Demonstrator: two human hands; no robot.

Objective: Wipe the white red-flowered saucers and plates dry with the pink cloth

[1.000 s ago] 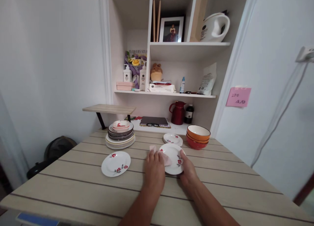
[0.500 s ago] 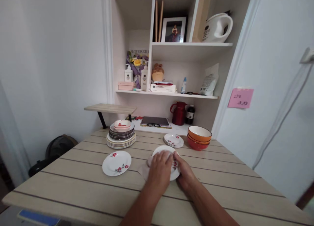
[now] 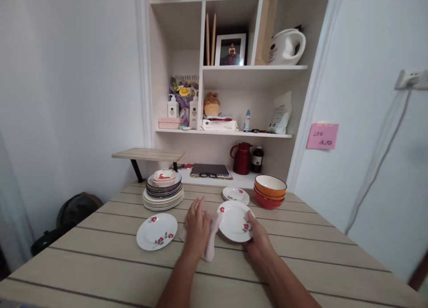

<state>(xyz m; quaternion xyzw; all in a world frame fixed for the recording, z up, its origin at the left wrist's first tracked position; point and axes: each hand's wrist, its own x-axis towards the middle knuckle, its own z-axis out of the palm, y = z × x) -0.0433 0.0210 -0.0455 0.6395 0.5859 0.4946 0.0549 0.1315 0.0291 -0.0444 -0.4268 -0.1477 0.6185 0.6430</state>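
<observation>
My right hand grips the right rim of a white plate with red flowers, thumb on top, and tilts it above the table. Just left of that plate is my left hand, some fingers raised and apart. A pale pink cloth hangs along its thumb side, apparently held there; part of the grip is hidden. Another flowered plate lies flat to the left. Behind the held plate sits a short stack of smaller flowered plates.
At the back left, a tall stack of plates carries small dishes on top, near a raised wooden shelf. Orange and red bowls are nested at the back right. A red jug and a laptop stand behind.
My left hand has moved left off the plate, and the cloth has shifted with it. The plate's face now shows more fully, still in my right hand. The camera view has tilted up slightly.
</observation>
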